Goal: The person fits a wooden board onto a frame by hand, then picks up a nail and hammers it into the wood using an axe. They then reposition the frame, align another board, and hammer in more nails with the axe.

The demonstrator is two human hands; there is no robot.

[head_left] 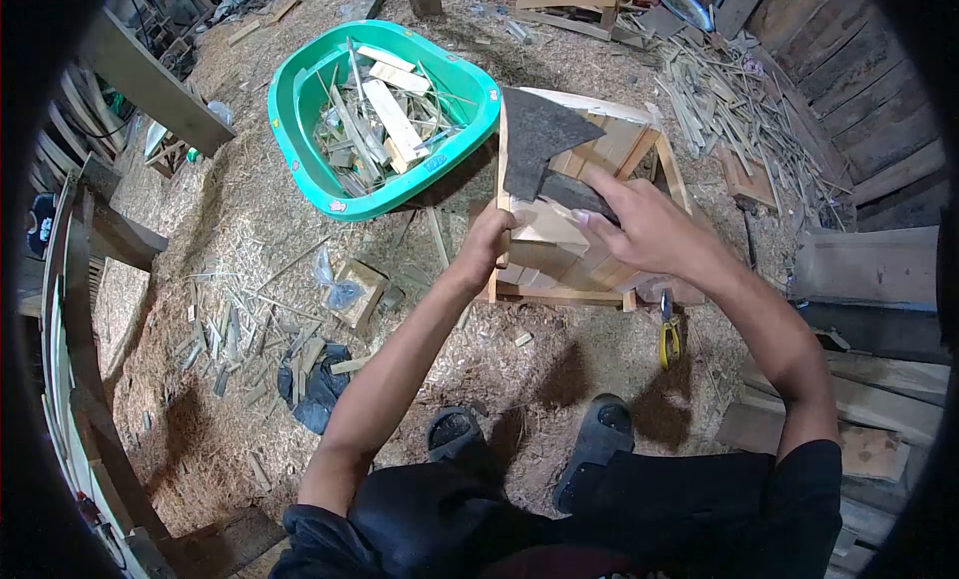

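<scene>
My right hand (pixel 639 219) is closed around the neck of a hatchet (pixel 549 139) with a broad, dark metal blade. Its handle is hidden by the hand. The blade lies over the top left part of a small wooden crate (pixel 559 274) made of slats and a light frame. My left hand (pixel 484 244) is wrapped round the left edge of that crate, just below the blade. What the crate rests on is hidden.
A green plastic tub (pixel 340 204) of wood scraps stands at upper left. Pliers (pixel 670 341) with yellow handles lie right of the crate. Black plastic (pixel 318 394), a wood block (pixel 358 291), thin offcuts (pixel 729 104) and shavings cover the floor. Planks (pixel 879 389) are stacked at right.
</scene>
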